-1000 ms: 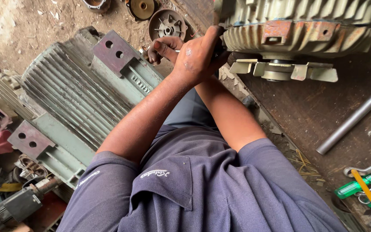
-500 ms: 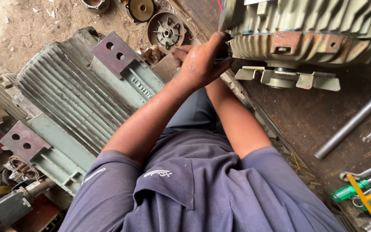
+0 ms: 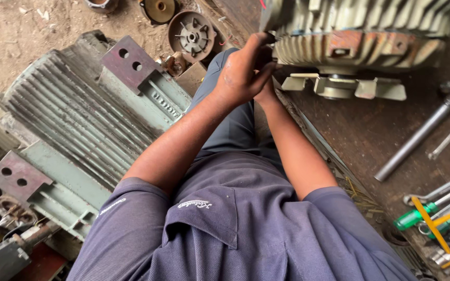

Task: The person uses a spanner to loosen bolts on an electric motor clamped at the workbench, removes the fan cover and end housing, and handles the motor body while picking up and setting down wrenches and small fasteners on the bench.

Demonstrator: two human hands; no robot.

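Both my hands have risen with the pale green ribbed cast-iron motor housing (image 3: 360,36), my left hand (image 3: 243,73) curled against its near-left rim and nearer than my right hand (image 3: 265,89), whose grasp I cannot make out.

both hands (image 3: 246,73) are pressed close against the end of a ribbed motor housing (image 3: 360,36) on the table (image 3: 360,135). a pale fan (image 3: 339,86) juts out beneath it, blocking the way from below. bare table lies open between the right forearm and a long steel bar (image 3: 417,138). tools (image 3: 438,213) crowd the near right corner. on the left, a large finned motor body (image 3: 69,125) fills the floor.
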